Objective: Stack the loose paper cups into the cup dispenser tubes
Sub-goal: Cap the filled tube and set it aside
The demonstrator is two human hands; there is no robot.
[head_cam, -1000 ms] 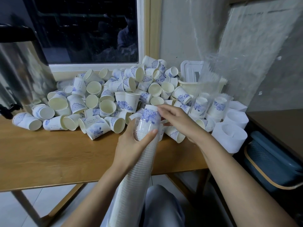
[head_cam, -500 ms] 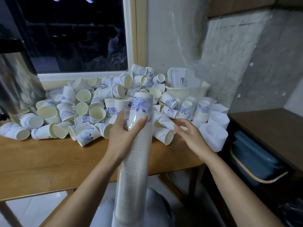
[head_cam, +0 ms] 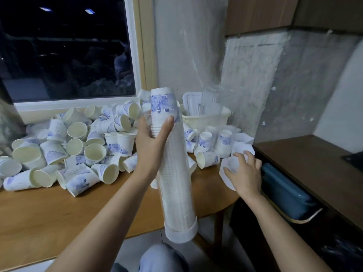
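1. Head view, changes: the left hand (head_cam: 151, 142) has lifted the clear dispenser tube (head_cam: 176, 183) higher above the tabletop (head_cam: 59, 213), so its white bottom end now shows. Its fingers wrap the upper part, and the top cup (head_cam: 160, 101) sticks out above.
2. The right hand (head_cam: 245, 173) has moved right, away from the loose cups (head_cam: 78, 146) piled under the window. Its fingers curl over a white cap (head_cam: 234, 160) at the tabletop's right edge.
3. Head view, writing: the cups carry a blue floral print. Any lettering is too small to read.

White paper cups (head_cam: 94, 152) — blue floral print — on tan table (head_cam: 49, 218).
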